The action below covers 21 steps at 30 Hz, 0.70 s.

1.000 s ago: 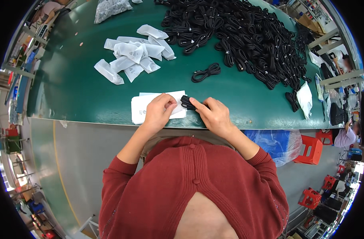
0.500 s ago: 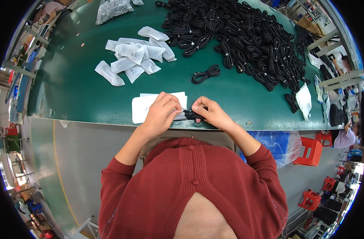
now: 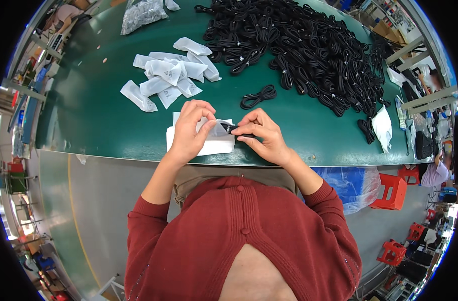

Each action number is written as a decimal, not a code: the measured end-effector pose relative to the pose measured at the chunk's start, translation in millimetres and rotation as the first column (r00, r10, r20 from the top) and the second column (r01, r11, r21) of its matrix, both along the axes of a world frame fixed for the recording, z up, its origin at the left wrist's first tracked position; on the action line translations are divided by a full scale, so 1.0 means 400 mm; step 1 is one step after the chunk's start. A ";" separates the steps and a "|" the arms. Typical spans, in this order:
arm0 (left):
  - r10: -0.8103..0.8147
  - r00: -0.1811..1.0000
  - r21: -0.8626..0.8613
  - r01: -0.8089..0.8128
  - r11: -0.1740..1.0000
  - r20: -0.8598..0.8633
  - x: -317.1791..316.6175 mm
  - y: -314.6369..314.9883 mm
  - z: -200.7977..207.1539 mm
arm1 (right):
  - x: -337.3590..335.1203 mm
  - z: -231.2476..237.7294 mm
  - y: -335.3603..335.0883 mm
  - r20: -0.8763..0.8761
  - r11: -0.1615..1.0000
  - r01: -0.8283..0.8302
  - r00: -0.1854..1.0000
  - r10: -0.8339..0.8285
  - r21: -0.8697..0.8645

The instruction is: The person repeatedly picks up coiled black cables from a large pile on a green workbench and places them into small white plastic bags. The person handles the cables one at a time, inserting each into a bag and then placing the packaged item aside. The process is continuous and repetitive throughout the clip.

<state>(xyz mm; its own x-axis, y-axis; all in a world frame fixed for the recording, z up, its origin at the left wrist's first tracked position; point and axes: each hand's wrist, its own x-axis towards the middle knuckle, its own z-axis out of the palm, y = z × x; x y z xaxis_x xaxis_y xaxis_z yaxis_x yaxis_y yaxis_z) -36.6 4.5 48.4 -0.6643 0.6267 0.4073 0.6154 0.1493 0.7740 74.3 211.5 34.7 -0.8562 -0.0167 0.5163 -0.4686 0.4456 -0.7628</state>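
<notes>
My left hand (image 3: 193, 131) pinches the edge of a translucent white bag (image 3: 219, 130) above a stack of flat white bags (image 3: 216, 145). In my right hand (image 3: 263, 134) is a black coiled cable (image 3: 230, 128), its left end inside the bag's mouth. The fingers cover much of the cable. Beyond the hands, a single bundled black cable (image 3: 258, 97) lies on the green table (image 3: 103, 133). To its left sits a loose pile of filled white bags (image 3: 164, 71).
A large heap of bundled black cables (image 3: 299, 45) covers the far right of the table. A clear bag of small grey pieces (image 3: 142, 16) stands far left. At the right edge lies a white bag (image 3: 382, 128). Red stools (image 3: 391, 191) stand below.
Both hands have risen away from the table's front edge, carrying the bag and cable with them. The cable's left end now sits in the bag's mouth, above the stack.
</notes>
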 end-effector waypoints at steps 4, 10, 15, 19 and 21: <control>-0.051 0.992 -0.047 0.046 0.998 -0.118 0.021 0.006 -0.001 | -0.007 -0.004 -0.029 0.123 0.972 0.233 0.966 -0.227 -0.033; -0.075 0.991 -0.031 0.072 0.997 -0.112 0.032 0.020 0.001 | -0.010 -0.048 -0.063 0.108 0.950 0.126 0.989 -0.099 -0.286; -0.173 0.894 0.310 0.040 0.950 0.414 0.002 0.023 -0.013 | -0.023 0.000 -0.050 -0.028 0.979 0.120 0.992 -0.127 -0.163; -0.246 0.768 0.418 -0.030 0.908 0.591 -0.031 0.045 0.002 | -0.044 0.052 -0.061 -0.026 0.999 0.014 1.000 -0.014 0.037; -0.330 0.687 0.548 -0.118 0.828 0.647 -0.094 0.027 0.040 | -0.072 0.033 -0.033 -0.014 0.973 0.218 0.976 -0.218 0.080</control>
<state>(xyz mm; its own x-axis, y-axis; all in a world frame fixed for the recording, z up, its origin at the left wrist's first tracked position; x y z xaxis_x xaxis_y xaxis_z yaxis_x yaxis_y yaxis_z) -74.1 15.4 64.4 -0.8227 0.5537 0.1291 -0.1495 -0.4297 0.8905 45.7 198.2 47.8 -0.8412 0.1285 0.5253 -0.3573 0.5971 -0.7182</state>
